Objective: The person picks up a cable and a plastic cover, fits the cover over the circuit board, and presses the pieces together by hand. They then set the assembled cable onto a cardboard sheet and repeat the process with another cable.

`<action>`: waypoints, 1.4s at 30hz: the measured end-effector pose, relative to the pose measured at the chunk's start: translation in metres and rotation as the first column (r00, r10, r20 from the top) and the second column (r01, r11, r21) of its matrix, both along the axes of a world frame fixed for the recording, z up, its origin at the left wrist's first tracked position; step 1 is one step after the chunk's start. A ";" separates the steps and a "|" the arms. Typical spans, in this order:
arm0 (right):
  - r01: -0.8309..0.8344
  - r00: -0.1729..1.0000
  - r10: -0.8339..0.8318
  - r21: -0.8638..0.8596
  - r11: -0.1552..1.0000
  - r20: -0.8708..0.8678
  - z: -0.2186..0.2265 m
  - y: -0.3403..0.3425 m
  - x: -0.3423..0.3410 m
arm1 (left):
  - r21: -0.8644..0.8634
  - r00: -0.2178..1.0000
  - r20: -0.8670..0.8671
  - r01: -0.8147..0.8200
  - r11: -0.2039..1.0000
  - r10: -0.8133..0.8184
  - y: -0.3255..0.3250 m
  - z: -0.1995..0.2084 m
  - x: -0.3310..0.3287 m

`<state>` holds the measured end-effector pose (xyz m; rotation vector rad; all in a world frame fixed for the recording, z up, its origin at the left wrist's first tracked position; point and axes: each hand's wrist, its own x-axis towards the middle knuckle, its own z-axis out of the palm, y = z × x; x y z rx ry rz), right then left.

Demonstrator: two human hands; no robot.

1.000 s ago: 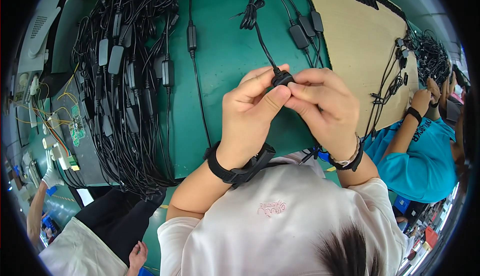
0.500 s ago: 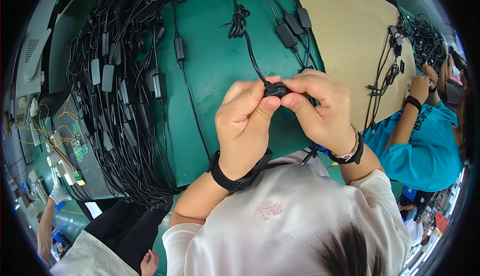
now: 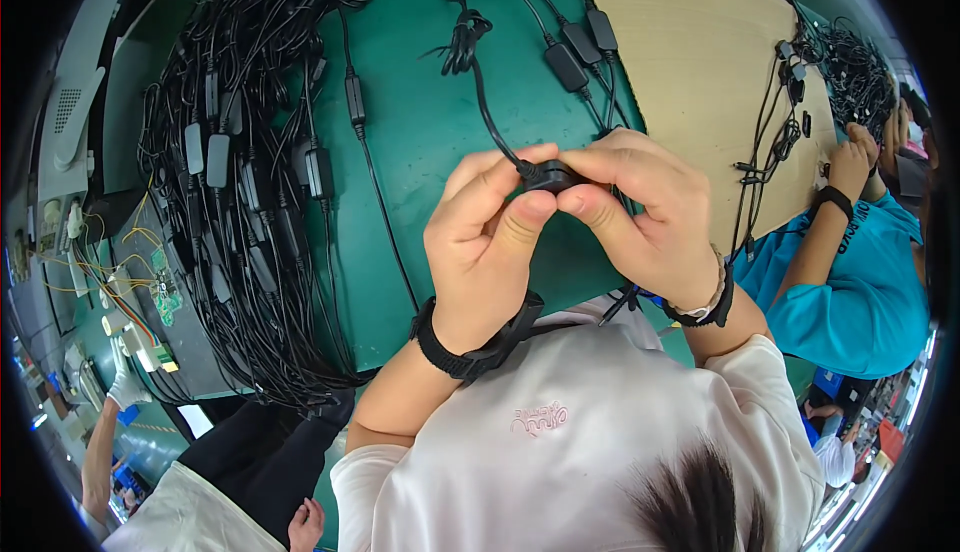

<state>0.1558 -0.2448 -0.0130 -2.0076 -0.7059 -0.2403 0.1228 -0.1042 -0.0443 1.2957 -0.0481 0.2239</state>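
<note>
Between my two hands is a small black plastic housing (image 3: 550,176) at the end of a black cable. My left hand (image 3: 490,227) pinches its left side, where the cable enters, with thumb and fingertips. My right hand (image 3: 645,222) grips the right side the same way, so both thumbs nearly meet in front. From the housing the cable (image 3: 488,117) runs up and away to a tied coil (image 3: 464,40) lying on the green table mat (image 3: 410,62). The fingers partly cover the housing, and its far side is hidden.
A big heap of black cables with inline boxes (image 3: 240,172) fills the left. One single cable (image 3: 355,102) lies beside it. More boxed cables (image 3: 567,66) rest near a cardboard sheet (image 3: 690,72). A co-worker in a teal shirt (image 3: 860,282) sits right; another person's hand (image 3: 306,525) shows lower left.
My hands still pinch the housing, which has turned slightly and shows more of its top. The cable and its tied coil have shifted a little to the left.
</note>
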 end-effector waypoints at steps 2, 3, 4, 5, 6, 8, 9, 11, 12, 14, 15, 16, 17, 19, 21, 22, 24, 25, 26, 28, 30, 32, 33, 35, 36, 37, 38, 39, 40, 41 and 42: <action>-0.001 1.000 0.001 -0.005 1.000 0.021 0.005 0.000 0.001 | -0.091 0.998 -0.064 0.016 0.996 -0.022 0.000 0.001 0.001; 0.014 1.000 -0.014 -0.002 1.000 -0.022 0.008 0.000 0.000 | -0.178 0.990 -0.124 0.047 0.983 -0.070 0.003 -0.001 0.001; 0.028 0.997 -0.027 0.001 1.000 -0.065 0.010 0.000 -0.002 | -0.266 0.976 -0.179 0.072 0.961 -0.123 0.005 -0.002 0.001; 0.041 0.993 -0.041 0.003 0.999 -0.109 0.010 0.000 -0.002 | -0.352 0.957 -0.230 0.090 0.932 -0.179 0.006 -0.003 0.001; 0.042 0.993 -0.042 0.006 0.999 -0.110 0.010 -0.001 -0.002 | -0.349 0.956 -0.231 0.090 0.933 -0.179 0.006 -0.002 0.002; 0.014 0.999 -0.015 -0.021 1.000 -0.035 0.007 -0.002 0.000 | -0.475 0.953 -0.197 0.112 0.873 -0.229 0.004 0.002 0.003; 0.002 1.000 -0.002 -0.037 0.999 0.002 0.007 -0.002 0.000 | -0.535 0.951 -0.176 0.123 0.836 -0.253 0.003 0.003 0.002; 0.009 0.999 -0.007 -0.037 0.999 0.046 0.006 -0.001 -0.001 | -0.536 0.950 -0.151 0.153 0.830 -0.272 0.005 0.001 0.003; 0.013 0.996 -0.010 -0.037 0.999 0.089 0.005 -0.002 0.000 | -0.537 0.949 -0.125 0.180 0.824 -0.289 0.006 -0.001 0.004; 0.017 0.991 -0.012 -0.036 0.999 0.131 0.004 -0.002 0.001 | -0.537 0.947 -0.100 0.207 0.818 -0.305 0.006 -0.001 0.005; 0.021 0.988 -0.015 -0.037 0.999 0.152 0.004 -0.002 0.001 | -0.531 0.948 -0.090 0.214 0.820 -0.305 0.005 -0.002 0.004; 0.025 0.985 -0.018 -0.038 0.999 0.174 0.004 -0.002 0.001 | -0.526 0.949 -0.079 0.221 0.821 -0.305 0.005 -0.002 0.004; 0.029 0.980 -0.020 -0.040 0.999 0.196 0.004 -0.002 0.001 | -0.521 0.950 -0.068 0.227 0.823 -0.305 0.004 -0.002 0.004; 0.039 0.979 -0.029 -0.046 0.998 0.200 0.003 -0.001 -0.001 | -0.518 0.952 -0.051 0.233 0.823 -0.302 0.003 -0.004 0.003; 0.055 0.977 -0.042 -0.060 0.997 0.210 0.003 0.000 -0.003 | -0.512 0.957 -0.016 0.242 0.824 -0.290 0.002 -0.006 0.002; 0.056 0.977 -0.042 -0.060 0.997 0.208 0.003 0.000 -0.004 | -0.513 0.956 -0.017 0.242 0.824 -0.291 0.001 -0.007 0.002; 0.052 0.973 -0.039 -0.052 0.997 0.227 0.004 0.001 -0.005 | -0.443 0.966 0.028 0.241 0.864 -0.256 0.000 -0.009 0.002; 0.050 0.971 -0.037 -0.047 0.998 0.237 0.004 0.002 -0.005 | -0.407 0.970 0.051 0.238 0.882 -0.239 0.000 -0.010 0.002; 0.049 0.971 -0.037 -0.047 0.998 0.236 0.004 0.002 -0.005 | -0.407 0.970 0.050 0.238 0.882 -0.238 0.000 -0.011 0.001; 0.039 0.972 -0.026 -0.050 0.998 0.233 0.004 0.002 -0.005 | -0.402 0.971 0.055 0.235 0.885 -0.233 0.000 -0.012 0.001; 0.034 0.972 -0.021 -0.051 0.998 0.232 0.004 0.001 -0.005 | -0.399 0.971 0.058 0.234 0.886 -0.230 0.000 -0.012 0.001; 0.028 0.973 -0.015 -0.052 0.998 0.232 0.003 0.001 -0.006 | -0.388 0.973 0.057 0.227 0.893 -0.223 0.000 -0.011 0.001; 0.025 0.973 -0.012 -0.051 0.998 0.232 0.003 0.001 -0.006 | -0.381 0.974 0.056 0.223 0.897 -0.218 0.001 -0.011 0.000; 0.025 0.976 -0.014 -0.051 0.998 0.219 0.004 0.000 -0.005 | -0.384 0.975 0.034 0.217 0.897 -0.221 0.002 -0.010 -0.001; 0.026 0.979 -0.015 -0.052 0.998 0.206 0.005 0.000 -0.005 | -0.387 0.975 0.011 0.211 0.898 -0.224 0.003 -0.009 -0.001; 0.027 0.981 -0.016 -0.053 0.998 0.192 0.006 0.000 -0.004 | -0.390 0.974 -0.011 0.204 0.898 -0.226 0.003 -0.008 -0.002; 0.028 0.981 -0.018 -0.053 0.998 0.194 0.005 0.000 -0.004 | -0.390 0.974 -0.009 0.207 0.897 -0.228 0.002 -0.006 -0.002; 0.023 0.979 -0.015 -0.037 0.999 0.202 0.005 0.001 -0.003 | -0.427 0.974 -0.028 0.190 0.884 -0.223 0.002 -0.003 -0.002; 0.017 0.978 -0.012 -0.022 1.000 0.210 0.005 0.002 -0.003 | -0.463 0.975 -0.048 0.172 0.870 -0.219 0.001 0.000 -0.001; 0.011 0.976 -0.009 -0.007 1.000 0.218 0.005 0.002 -0.002 | -0.498 0.974 -0.068 0.154 0.854 -0.215 0.000 0.002 -0.001; 0.012 0.976 -0.010 -0.006 1.000 0.220 0.006 0.002 -0.003 | -0.497 0.974 -0.067 0.155 0.854 -0.216 0.000 0.001 -0.001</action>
